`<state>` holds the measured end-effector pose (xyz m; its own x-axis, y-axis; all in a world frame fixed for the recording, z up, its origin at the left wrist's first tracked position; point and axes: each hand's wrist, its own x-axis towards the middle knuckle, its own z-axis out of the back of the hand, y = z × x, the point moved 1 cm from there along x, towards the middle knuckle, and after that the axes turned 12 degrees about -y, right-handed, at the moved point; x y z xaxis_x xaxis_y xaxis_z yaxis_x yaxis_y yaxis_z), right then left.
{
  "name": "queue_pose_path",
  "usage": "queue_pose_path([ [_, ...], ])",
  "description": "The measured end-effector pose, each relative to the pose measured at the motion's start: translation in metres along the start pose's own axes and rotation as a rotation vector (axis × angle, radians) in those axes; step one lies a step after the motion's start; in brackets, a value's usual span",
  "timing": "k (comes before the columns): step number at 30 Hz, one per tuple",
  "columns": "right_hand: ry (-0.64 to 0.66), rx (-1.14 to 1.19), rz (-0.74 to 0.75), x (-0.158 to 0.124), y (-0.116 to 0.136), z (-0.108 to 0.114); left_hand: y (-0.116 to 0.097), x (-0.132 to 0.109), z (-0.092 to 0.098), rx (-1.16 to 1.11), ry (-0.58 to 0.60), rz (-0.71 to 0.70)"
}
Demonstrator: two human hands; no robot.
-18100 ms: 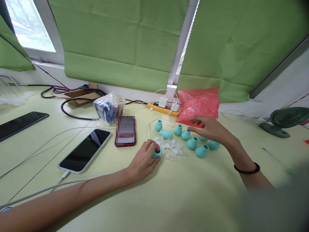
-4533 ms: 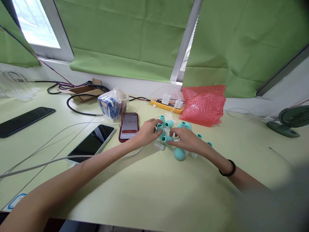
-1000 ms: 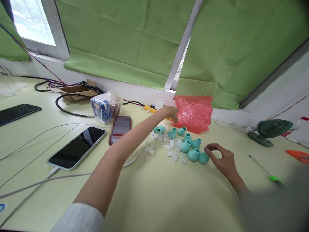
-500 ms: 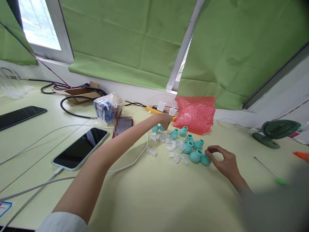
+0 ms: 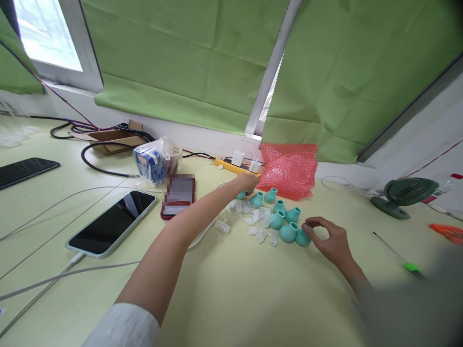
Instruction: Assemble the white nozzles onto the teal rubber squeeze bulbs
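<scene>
Several teal rubber bulbs [image 5: 278,219] and a scatter of small clear plastic pieces [image 5: 253,218] lie on the pale green table [image 5: 253,299]. My left hand [image 5: 248,182] reaches far across, fingers curled down onto a teal bulb [image 5: 240,194] at the back of the group. My right hand [image 5: 327,238] rests on the table at the right end of the row. Its thumb and forefinger are curled in a pinch against the nearest teal bulb [image 5: 302,237].
A red phone [image 5: 177,196], a charging phone [image 5: 112,221], a black phone [image 5: 25,168] and white cables [image 5: 54,277] lie left. Behind are a bagged blue carton [image 5: 155,161], yellow power strip [image 5: 237,166] and pink bubble wrap [image 5: 289,168]. Right: green fan [image 5: 408,193], green-handled tool [image 5: 398,253].
My left hand drew back from the pink bubble wrap and came down onto the far teal bulbs. My right hand kept its pinch by the near bulb.
</scene>
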<state>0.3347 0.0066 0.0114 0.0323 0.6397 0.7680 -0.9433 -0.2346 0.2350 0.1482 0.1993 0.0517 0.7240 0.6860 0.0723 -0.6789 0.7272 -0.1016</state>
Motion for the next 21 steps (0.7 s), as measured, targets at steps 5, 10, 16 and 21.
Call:
queue_pose_path([
  [5, -0.106, -0.022, 0.057, -0.001, 0.001, 0.003, -0.006, -0.012, 0.014, -0.018, -0.176, -0.004],
  [10, -0.449, -0.048, 0.333, -0.008, 0.027, 0.012, -0.019, -0.059, 0.051, -0.083, -0.453, -0.062],
  [16, 0.121, 0.097, 0.535, -0.023, 0.096, -0.016, -0.068, -0.151, 0.023, -0.543, -0.666, -0.128],
  [21, 0.512, 0.023, 0.300, -0.022, 0.112, -0.040, -0.086, -0.214, -0.026, -0.782, -0.427, -0.162],
])
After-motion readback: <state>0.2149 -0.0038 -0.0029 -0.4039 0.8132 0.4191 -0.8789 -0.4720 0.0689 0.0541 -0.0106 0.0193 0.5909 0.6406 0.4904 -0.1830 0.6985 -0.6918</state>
